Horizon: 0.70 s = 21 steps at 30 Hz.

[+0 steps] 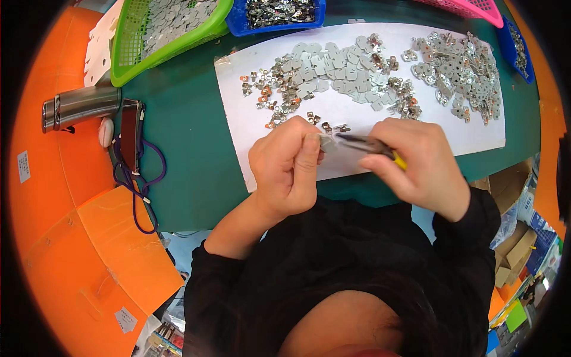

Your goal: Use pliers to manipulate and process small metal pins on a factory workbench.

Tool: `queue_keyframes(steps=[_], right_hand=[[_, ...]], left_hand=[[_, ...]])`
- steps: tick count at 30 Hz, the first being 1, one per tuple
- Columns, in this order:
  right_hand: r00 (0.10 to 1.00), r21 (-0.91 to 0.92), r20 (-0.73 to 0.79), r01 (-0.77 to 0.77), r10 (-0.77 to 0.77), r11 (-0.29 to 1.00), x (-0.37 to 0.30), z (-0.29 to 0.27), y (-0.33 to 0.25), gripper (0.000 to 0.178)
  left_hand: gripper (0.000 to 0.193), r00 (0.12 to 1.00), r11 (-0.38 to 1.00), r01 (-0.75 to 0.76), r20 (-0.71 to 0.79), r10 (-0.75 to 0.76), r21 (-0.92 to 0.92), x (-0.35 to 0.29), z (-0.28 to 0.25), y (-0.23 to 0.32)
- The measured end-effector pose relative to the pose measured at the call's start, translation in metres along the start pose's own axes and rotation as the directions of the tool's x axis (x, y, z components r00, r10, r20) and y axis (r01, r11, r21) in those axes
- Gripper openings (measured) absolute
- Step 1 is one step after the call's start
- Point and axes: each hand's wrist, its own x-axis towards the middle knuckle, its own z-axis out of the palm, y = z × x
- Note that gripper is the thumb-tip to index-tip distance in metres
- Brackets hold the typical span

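My left hand is closed, thumb against fingers, pinching a small flat grey plate. In my right hand is a pair of pliers with dark jaws and a yellow handle. The tips of the jaws point left, right by the plate; whether they touch it I cannot tell. Just beyond the hands lie a few small metal clips. Farther off on the white sheet are loose grey plates, scattered metal clips and, to the right, a heap of plates with metal parts.
At the back stand a green basket of grey discs and a blue tray of metal parts. A pink basket and another blue tray are far right. A metal tumbler and a corded phone lie left.
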Motion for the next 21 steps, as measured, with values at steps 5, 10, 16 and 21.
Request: queue_keyframes(steps=[5, 10, 16, 21], right_hand=[[0.986, -0.25, -0.086, 0.12, -0.146, 0.961, 0.005, -0.014, -0.004, 0.024], [0.951, -0.555, -0.146, 0.15, -0.273, 0.818, 0.01, -0.006, -0.005, 0.034], [0.938, -0.71, -0.124, 0.144, -0.324, 0.689, 0.015, -0.003, -0.009, 0.034], [0.943, -0.763, -0.044, 0.181, -0.33, 0.621, 0.017, -0.009, -0.009, 0.034]], left_hand=[[0.023, 0.984, 0.983, 0.177, 0.018, -0.176, -0.048, 0.0, -0.002, 0.011], [0.024, 0.963, 0.954, 0.267, 0.009, -0.268, -0.135, 0.0, 0.0, 0.015], [0.023, 0.962, 0.96, 0.26, -0.06, -0.267, -0.108, -0.003, 0.004, 0.007], [0.023, 0.97, 0.97, 0.241, -0.05, -0.24, 0.024, -0.005, 0.006, 0.001]])
